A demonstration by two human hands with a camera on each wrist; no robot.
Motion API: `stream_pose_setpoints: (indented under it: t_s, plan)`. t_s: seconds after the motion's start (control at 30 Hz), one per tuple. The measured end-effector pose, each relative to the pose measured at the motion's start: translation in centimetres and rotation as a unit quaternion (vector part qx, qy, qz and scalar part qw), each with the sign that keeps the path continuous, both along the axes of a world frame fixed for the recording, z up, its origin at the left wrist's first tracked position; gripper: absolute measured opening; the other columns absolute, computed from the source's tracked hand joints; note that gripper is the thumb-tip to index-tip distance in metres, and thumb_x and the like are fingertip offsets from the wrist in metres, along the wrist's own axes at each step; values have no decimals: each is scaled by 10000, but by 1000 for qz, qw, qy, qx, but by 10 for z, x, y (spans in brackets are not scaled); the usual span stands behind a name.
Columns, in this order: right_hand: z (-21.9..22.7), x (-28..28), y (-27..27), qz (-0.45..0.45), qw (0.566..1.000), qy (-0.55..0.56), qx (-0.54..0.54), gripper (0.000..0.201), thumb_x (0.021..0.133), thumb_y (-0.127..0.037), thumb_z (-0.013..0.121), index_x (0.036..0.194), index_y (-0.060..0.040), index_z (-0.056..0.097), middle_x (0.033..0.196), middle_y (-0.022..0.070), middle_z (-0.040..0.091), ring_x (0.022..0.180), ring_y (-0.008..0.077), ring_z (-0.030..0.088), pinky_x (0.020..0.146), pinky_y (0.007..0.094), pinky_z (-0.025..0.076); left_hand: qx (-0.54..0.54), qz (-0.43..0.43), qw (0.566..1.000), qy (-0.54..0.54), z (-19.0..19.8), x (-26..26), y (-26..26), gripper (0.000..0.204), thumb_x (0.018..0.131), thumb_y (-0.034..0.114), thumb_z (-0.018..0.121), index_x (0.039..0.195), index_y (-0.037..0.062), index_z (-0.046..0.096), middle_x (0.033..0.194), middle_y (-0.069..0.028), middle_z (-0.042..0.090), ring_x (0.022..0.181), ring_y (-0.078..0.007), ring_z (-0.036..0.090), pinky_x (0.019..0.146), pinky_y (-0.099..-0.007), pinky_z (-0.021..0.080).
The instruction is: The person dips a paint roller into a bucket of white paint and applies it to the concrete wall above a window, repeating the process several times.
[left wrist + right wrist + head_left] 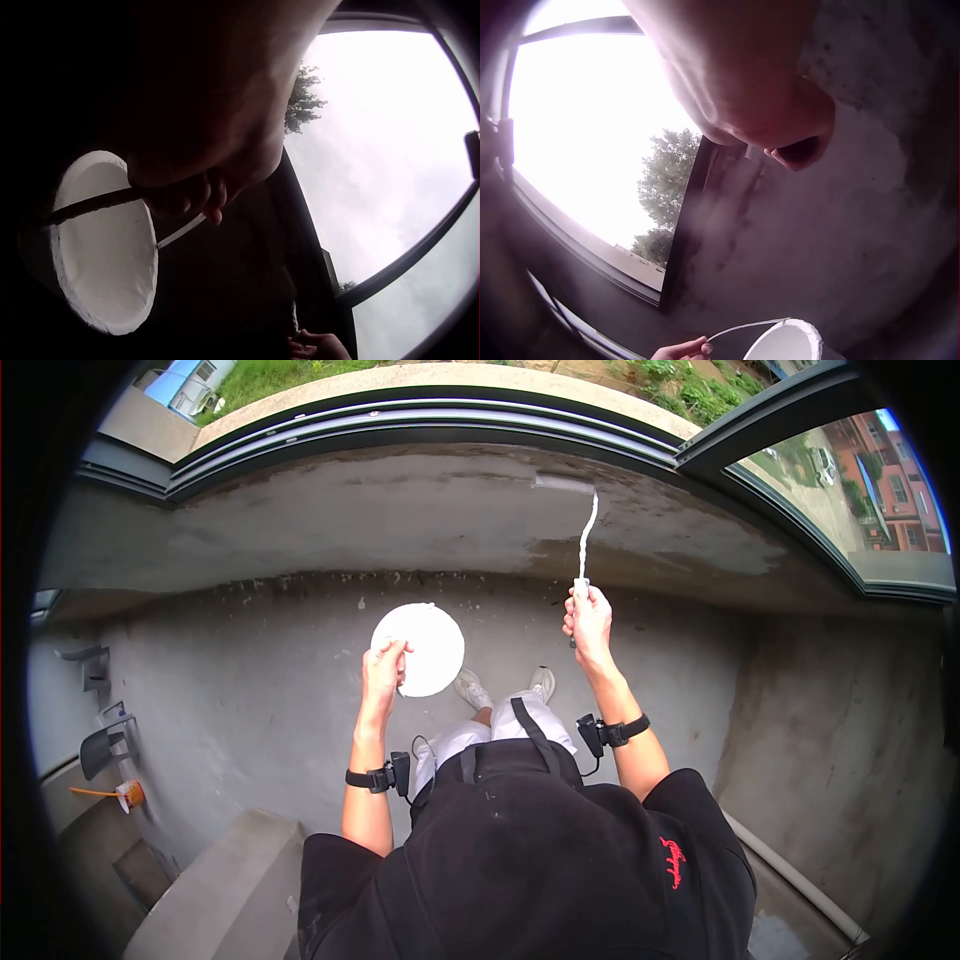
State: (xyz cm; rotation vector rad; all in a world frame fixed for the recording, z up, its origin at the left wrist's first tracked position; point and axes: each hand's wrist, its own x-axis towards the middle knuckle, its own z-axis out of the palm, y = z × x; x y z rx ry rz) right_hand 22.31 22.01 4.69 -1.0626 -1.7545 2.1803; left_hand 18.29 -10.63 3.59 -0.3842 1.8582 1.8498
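In the head view my left hand holds a bucket of white paint in front of my legs. Its fingers curl around the bucket's thin handle, which the left wrist view shows arching over the white-coated rim. My right hand grips the handle of a paint roller, whose rod is smeared white. The roller's sleeve lies against the grey wall below the window, leaving a wet-looking patch around it. In the right wrist view my right hand hides most of the tool it grips.
A window frame runs along the top of the low wall, with an opened pane at the right. On the left stand a grey ledge and an orange-handled item. A pipe runs along the floor at the right.
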Motion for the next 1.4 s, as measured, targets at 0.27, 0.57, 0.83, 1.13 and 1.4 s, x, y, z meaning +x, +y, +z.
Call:
stream_pose_setpoints:
  t_s: [0.27, 0.57, 0.83, 1.13, 1.4]
  plan:
    - [-64, -15, 8, 8, 998, -67, 9, 283, 981, -315, 516, 845, -67, 519, 605, -21, 460, 450, 53, 414, 379, 226, 335, -4, 17, 1000, -12, -8, 3, -6, 239, 963, 204, 514, 793, 61, 602, 533, 85, 353, 425, -19, 265, 398, -202, 212]
    - [-170, -61, 30, 0, 984, -177, 6, 362, 970, -326, 499, 725, -59, 484, 582, 15, 457, 444, 121, 423, 387, 280, 357, -14, 50, 998, -20, -16, 9, -13, 226, 951, 192, 521, 798, 50, 607, 526, 81, 358, 422, -25, 266, 397, -210, 209]
    - [-213, -93, 38, -36, 955, -288, 63, 287, 884, -192, 449, 684, 8, 493, 563, 83, 479, 442, 182, 454, 396, 341, 364, -18, 72, 997, -29, -14, 12, -17, 225, 945, 203, 546, 791, 56, 618, 534, 74, 383, 423, -22, 286, 394, -211, 217]
    - [-125, -59, 40, 2, 990, -135, -43, 266, 982, -252, 458, 812, -51, 495, 632, 13, 463, 495, 101, 417, 413, 263, 354, 4, 73, 997, 3, -17, 8, -22, 250, 956, 206, 526, 780, 52, 614, 539, 78, 387, 435, -17, 300, 401, -208, 235]
    - [-38, -16, 21, -7, 996, -46, -73, 328, 983, -364, 505, 889, -50, 487, 637, -6, 455, 479, 64, 401, 400, 225, 327, 63, 105, 992, 13, -11, 7, -19, 215, 956, 181, 521, 807, 47, 598, 537, 81, 354, 429, -15, 264, 399, -207, 203]
